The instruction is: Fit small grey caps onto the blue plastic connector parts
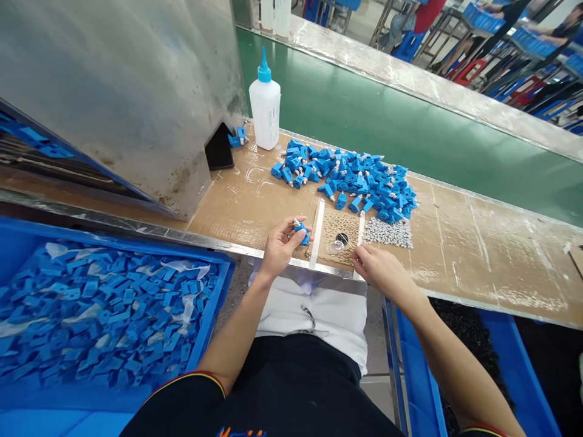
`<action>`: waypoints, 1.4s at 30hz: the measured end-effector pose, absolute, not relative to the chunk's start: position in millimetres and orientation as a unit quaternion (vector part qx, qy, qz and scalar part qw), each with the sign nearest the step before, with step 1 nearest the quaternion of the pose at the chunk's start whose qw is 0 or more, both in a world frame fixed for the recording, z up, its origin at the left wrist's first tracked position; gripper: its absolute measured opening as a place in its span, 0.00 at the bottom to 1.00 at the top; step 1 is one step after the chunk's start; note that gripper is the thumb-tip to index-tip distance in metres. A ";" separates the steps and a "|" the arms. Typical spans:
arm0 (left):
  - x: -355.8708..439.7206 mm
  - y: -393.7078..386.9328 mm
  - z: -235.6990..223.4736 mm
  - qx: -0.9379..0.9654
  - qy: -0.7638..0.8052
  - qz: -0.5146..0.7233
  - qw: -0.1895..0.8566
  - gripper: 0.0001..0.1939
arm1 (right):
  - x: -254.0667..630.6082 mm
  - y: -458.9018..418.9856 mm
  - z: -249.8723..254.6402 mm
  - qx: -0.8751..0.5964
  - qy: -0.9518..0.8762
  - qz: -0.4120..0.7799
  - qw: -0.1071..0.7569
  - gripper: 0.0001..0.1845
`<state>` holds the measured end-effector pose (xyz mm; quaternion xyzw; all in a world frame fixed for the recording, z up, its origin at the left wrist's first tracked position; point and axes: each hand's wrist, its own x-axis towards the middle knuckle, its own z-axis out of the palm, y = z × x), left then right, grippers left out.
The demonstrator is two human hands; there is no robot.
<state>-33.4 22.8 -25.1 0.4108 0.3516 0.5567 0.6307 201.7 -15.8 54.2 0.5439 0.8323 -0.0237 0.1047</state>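
Note:
My left hand [281, 244] is closed around a small blue plastic block [301, 233] with a whitish tip pointing up, just over the table's front edge. My right hand [371, 262] is pinched beside the right-hand white strip; whatever lies between its fingertips is too small to make out. Between the two hands, many tiny brownish pieces [334, 226] are spread on the tabletop. Among them sit a small black round dish [341, 238] and a clear round lid or dish [334, 247]. Small grey pieces [388, 233] lie in a patch beyond my right hand.
Similar blue blocks are heaped [359, 176] at the table's back, beside a white squeeze bottle [265, 109]. A metal panel [136, 91] stands left. A blue bin [223, 273] of blue parts is lower left, another bin [419, 364] lower right. Behind runs a green conveyor [364, 106].

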 end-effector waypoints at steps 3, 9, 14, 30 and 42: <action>-34.4 22.2 -23.4 0.435 0.351 0.545 0.625 0.22 | 199.0 -21.9 43.9 0.556 0.821 -0.033 0.125 0.09; -35.3 22.1 -21.9 0.453 0.358 0.535 0.617 0.22 | 199.5 -23.1 41.3 0.566 0.810 -0.032 0.150 0.09; -32.1 11.1 -15.0 0.455 0.351 0.531 0.623 0.20 | 211.7 -38.5 50.8 0.572 0.820 -0.034 0.016 0.11; -0.5 -38.2 13.6 0.494 0.288 0.543 0.615 0.13 | 144.6 -67.5 66.0 0.529 0.701 -0.173 -0.446 0.05; -7.6 -35.4 12.5 0.582 0.321 0.510 0.547 0.10 | 151.1 -70.7 66.3 0.518 0.749 -0.144 -0.386 0.06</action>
